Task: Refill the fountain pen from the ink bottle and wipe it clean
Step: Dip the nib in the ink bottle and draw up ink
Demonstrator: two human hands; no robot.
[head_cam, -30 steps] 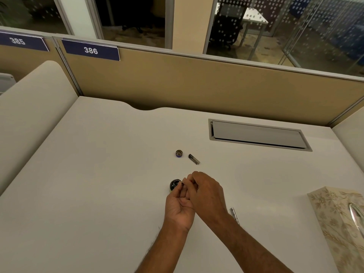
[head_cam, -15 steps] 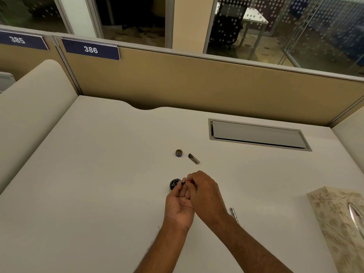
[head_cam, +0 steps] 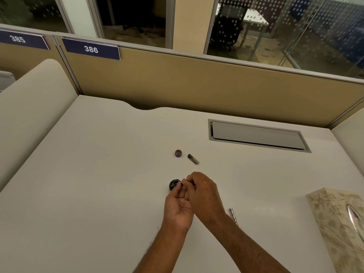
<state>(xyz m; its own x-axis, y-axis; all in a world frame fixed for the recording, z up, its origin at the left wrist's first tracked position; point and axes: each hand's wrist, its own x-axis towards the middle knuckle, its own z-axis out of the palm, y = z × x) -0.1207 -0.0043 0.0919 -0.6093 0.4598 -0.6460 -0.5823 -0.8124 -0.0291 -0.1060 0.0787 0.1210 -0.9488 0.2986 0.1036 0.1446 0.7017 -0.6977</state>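
Head camera looks down at a white desk [head_cam: 98,184] where both hands meet just beside the open ink bottle [head_cam: 174,184]. The left hand [head_cam: 178,208] is turned palm up with its fingers curled toward the bottle's mouth, and the right hand [head_cam: 204,194] is closed over those fingertips, pinching a small dark piece, probably the pen's front section, that peeks out right at the bottle. How much of it sits in the ink cannot be told, as the fingers cover it.

Farther back lie the bottle cap [head_cam: 178,153] and, just to its right, a short dark pen part [head_cam: 193,159], apart from each other. A silvery pen part [head_cam: 233,216] rests on the desk beside the right forearm. A patterned tissue box [head_cam: 338,229] stands at the right edge.

The filling step seems to be in hand, with wiping not yet begun. The next move likely calls for drawing ink steadily, lifting the piece clear without tipping the bottle, then reaching right for a tissue.
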